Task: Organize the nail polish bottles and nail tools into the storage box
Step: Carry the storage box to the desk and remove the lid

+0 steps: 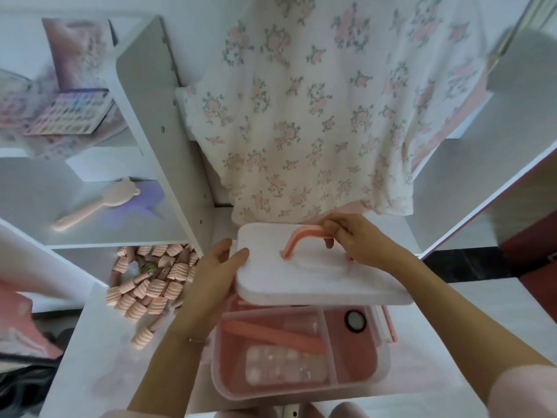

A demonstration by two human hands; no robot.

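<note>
— Pink tray (355, 366) sits lowest in the frame, inside the clear storage box (217, 378) on the white counter (99, 357). A long pink tool (271, 333), a small bottle (301, 322) and a packet of nail tips (283, 365) lie in its big compartment, with a round dark-rimmed thing (355, 320) in the narrow one on the right.

— And the lid?

— White lid (316, 279) hangs just above the box, tilted, its near edge over the tray. The right hand (352, 239) has its fingers curled round the pink handle (304, 239). The left hand (217, 267) lies with straight fingers against the lid's left edge, thumb on top, only steadying it.

— What could go wrong?

— I'd judge the lid could swing on that handle and come down skewed, since the left side is merely pressed, not gripped. An edge might catch the box wall, or press on the tool if it stands proud.

— Anything beyond?

— Left of centre, a heap of pink ribbed pieces (150, 285) lies near the left wrist; an elbow could scatter them. Farther back, a pink brush (96, 203) rests on a shelf (126, 233) at the left, and floral cloth (316, 116) hangs at the top.
</note>
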